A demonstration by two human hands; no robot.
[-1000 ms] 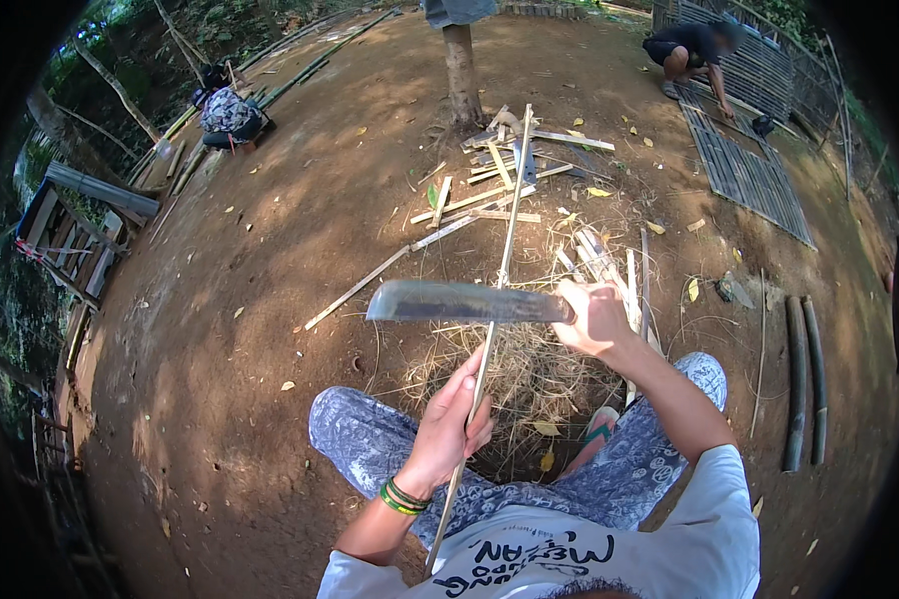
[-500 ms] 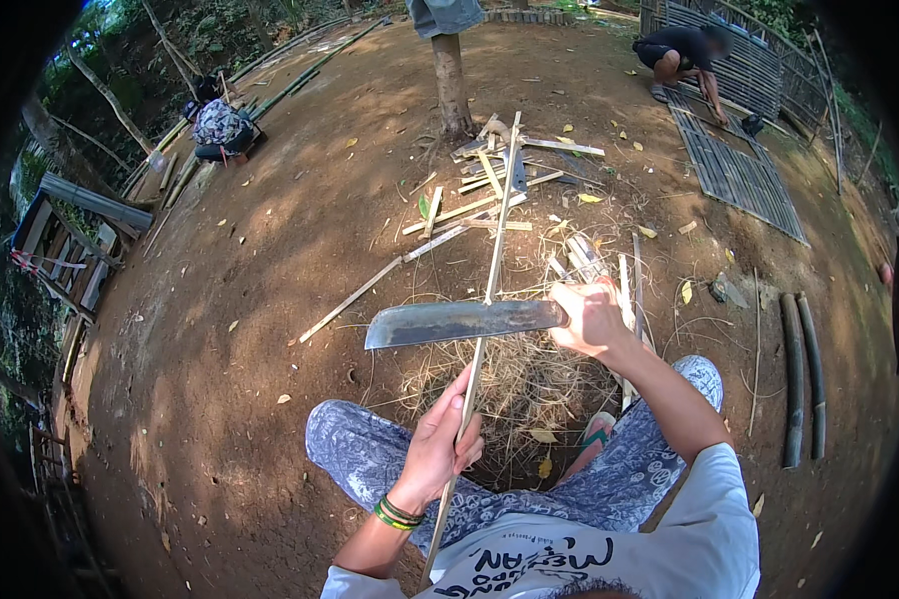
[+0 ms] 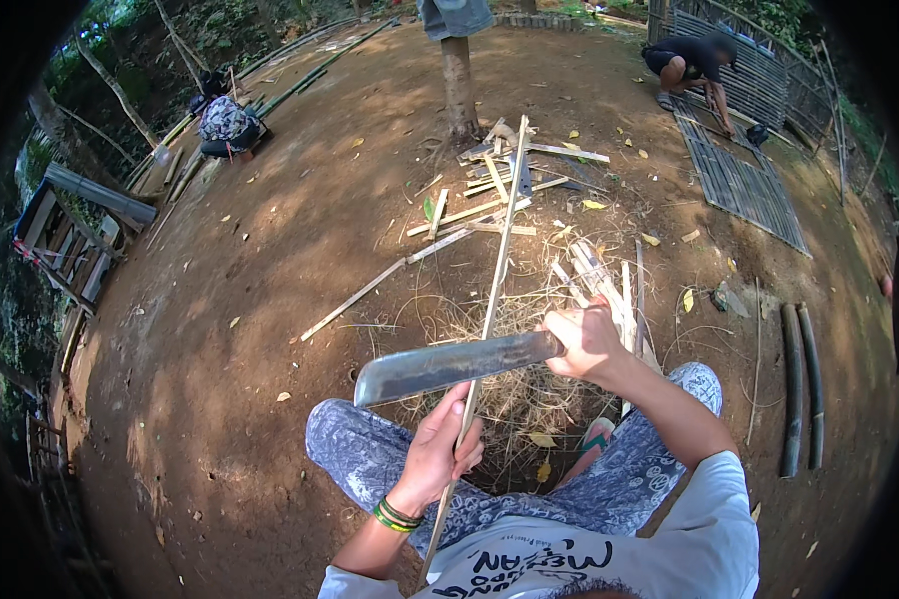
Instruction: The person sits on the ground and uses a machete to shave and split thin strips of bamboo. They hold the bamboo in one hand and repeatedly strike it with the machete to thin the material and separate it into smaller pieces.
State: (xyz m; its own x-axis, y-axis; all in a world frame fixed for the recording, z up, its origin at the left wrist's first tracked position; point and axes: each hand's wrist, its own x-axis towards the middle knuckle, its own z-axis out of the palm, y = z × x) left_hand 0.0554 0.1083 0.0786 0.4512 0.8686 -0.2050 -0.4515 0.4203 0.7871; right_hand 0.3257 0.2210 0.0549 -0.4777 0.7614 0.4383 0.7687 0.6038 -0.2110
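My left hand [image 3: 444, 445] is closed round the lower part of a long, thin bamboo strip [image 3: 496, 280], which runs from my lap up and away from me. In my right hand [image 3: 584, 341] is the handle of a machete [image 3: 449, 366]. Its broad, dark blade points left and lies across the strip just beyond my left fingers. Under the blade, a heap of curly bamboo shavings [image 3: 514, 414] covers the ground between my knees. Part of the handle is hidden by my right fingers.
Cut bamboo pieces [image 3: 479, 205] lie scattered by a tree trunk [image 3: 458, 88]. Split strips [image 3: 594, 265] rest beyond my right hand. Two dark poles [image 3: 792, 389] are at the right. One person [image 3: 694, 65] crouches at a slatted bamboo panel [image 3: 749, 185]; another [image 3: 228, 125] sits far left.
The machete blade has slid down the strip toward my left hand, and its tip has dropped nearer to me. My right hand has drawn slightly closer. My left hand stays in place.
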